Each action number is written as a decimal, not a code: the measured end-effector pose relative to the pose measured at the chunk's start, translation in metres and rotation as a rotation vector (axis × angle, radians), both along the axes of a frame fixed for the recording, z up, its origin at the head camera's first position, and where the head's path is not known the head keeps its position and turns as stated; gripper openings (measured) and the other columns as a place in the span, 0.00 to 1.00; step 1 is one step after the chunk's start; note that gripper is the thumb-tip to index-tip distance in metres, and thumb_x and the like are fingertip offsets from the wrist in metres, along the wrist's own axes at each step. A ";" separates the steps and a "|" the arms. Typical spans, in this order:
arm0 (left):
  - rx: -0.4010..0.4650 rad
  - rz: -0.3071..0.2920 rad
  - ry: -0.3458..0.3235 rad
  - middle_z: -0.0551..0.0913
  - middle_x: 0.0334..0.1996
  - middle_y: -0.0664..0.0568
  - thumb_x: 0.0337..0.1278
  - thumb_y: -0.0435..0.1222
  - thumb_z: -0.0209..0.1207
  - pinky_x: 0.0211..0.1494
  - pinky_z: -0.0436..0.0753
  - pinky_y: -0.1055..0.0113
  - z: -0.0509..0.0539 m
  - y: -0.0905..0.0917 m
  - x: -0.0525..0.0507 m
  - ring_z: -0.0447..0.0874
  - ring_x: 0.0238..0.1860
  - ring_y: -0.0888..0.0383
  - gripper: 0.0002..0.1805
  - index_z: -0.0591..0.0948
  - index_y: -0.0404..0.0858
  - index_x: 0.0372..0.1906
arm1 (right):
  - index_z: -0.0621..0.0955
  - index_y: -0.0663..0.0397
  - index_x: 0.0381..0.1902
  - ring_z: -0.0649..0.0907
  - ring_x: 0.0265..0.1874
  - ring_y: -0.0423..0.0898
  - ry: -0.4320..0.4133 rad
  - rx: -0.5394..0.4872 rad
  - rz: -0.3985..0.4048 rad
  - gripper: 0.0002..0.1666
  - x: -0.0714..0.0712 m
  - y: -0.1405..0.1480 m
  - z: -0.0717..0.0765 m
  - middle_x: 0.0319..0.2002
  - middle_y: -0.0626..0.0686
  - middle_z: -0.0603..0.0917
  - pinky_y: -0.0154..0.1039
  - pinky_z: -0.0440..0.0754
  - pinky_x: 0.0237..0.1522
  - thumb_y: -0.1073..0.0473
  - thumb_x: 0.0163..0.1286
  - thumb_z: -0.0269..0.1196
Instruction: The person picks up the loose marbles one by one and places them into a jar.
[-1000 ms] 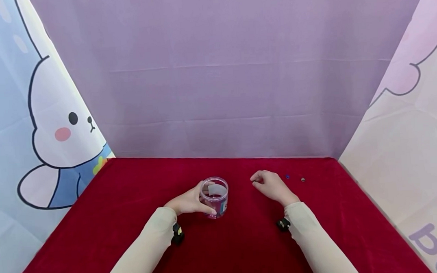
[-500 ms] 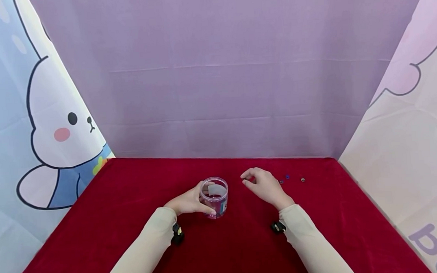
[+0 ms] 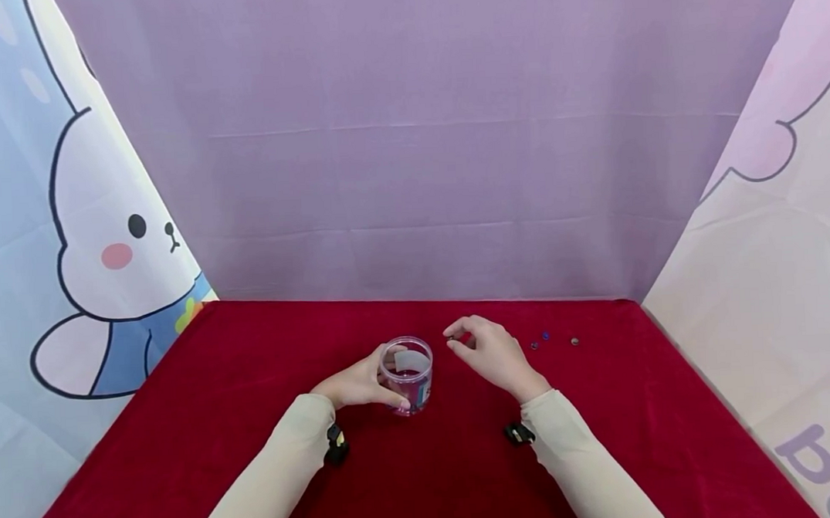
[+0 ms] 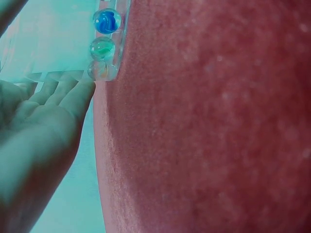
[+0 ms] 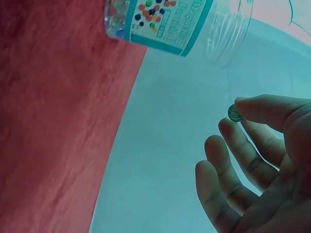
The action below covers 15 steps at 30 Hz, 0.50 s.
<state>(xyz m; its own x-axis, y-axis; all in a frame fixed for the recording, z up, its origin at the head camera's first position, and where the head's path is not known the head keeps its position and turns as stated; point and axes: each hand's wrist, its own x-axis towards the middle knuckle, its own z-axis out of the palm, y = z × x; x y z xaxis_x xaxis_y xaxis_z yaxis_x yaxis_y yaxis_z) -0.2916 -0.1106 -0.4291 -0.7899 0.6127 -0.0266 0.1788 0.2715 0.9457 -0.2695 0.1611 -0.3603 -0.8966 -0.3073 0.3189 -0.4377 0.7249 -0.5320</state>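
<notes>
Right wrist view: a small, dark, round glass marble (image 5: 234, 113) is pinched at the thumb and fingertip of the right hand (image 3: 494, 357), its other fingers spread apart. The marble is beside the open mouth of a clear, cylindrical plastic jar (image 3: 409, 377), not over it. The left hand (image 3: 361, 382) is curled round the jar, which stands mouth up on the red cloth (image 3: 465, 458). Glass marbles with coloured swirls (image 4: 107, 21) lie at its base.

Risks, as judged: the hold on smooth glass is small, so a slight roll of the fingertip could drop the marble. Release short of the rim could send it down the outside. A knock against the rim could tip the jar if the left grip loosens. A sweeping right wrist could scatter three small loose marbles (image 3: 546, 335) nearby.
</notes>
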 end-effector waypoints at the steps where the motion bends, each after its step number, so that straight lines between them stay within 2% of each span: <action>1: 0.000 0.001 -0.001 0.70 0.65 0.47 0.52 0.37 0.74 0.65 0.73 0.50 0.000 0.000 0.000 0.66 0.66 0.48 0.50 0.55 0.42 0.75 | 0.84 0.39 0.47 0.80 0.35 0.39 0.006 -0.003 0.005 0.10 0.001 -0.001 0.000 0.43 0.41 0.82 0.39 0.81 0.35 0.55 0.68 0.69; 6: -0.007 0.011 -0.011 0.70 0.65 0.47 0.53 0.37 0.74 0.65 0.72 0.49 0.001 -0.001 0.002 0.66 0.66 0.48 0.50 0.55 0.42 0.75 | 0.85 0.40 0.47 0.80 0.34 0.38 0.032 -0.014 0.040 0.10 0.004 -0.009 -0.001 0.43 0.40 0.82 0.36 0.82 0.36 0.55 0.68 0.69; 12: -0.002 0.009 -0.016 0.69 0.66 0.47 0.51 0.37 0.74 0.66 0.71 0.48 0.002 -0.001 0.002 0.65 0.66 0.48 0.51 0.55 0.41 0.75 | 0.85 0.44 0.49 0.80 0.35 0.38 0.048 -0.026 0.059 0.12 0.008 -0.017 -0.002 0.43 0.40 0.83 0.37 0.82 0.36 0.57 0.68 0.69; 15: -0.001 0.007 -0.014 0.69 0.66 0.47 0.52 0.36 0.74 0.66 0.71 0.47 0.002 0.000 0.002 0.65 0.66 0.48 0.51 0.55 0.41 0.75 | 0.85 0.42 0.48 0.80 0.35 0.37 0.054 -0.024 0.070 0.11 0.010 -0.021 -0.003 0.43 0.39 0.83 0.36 0.82 0.35 0.57 0.68 0.69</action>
<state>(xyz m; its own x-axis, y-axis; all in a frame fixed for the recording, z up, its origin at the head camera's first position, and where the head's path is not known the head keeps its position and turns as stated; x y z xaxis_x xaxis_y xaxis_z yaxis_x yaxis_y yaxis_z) -0.2900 -0.1110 -0.4273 -0.7938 0.6070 -0.0386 0.1636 0.2741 0.9477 -0.2599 0.1397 -0.3629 -0.8547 -0.3601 0.3739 -0.5149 0.6793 -0.5229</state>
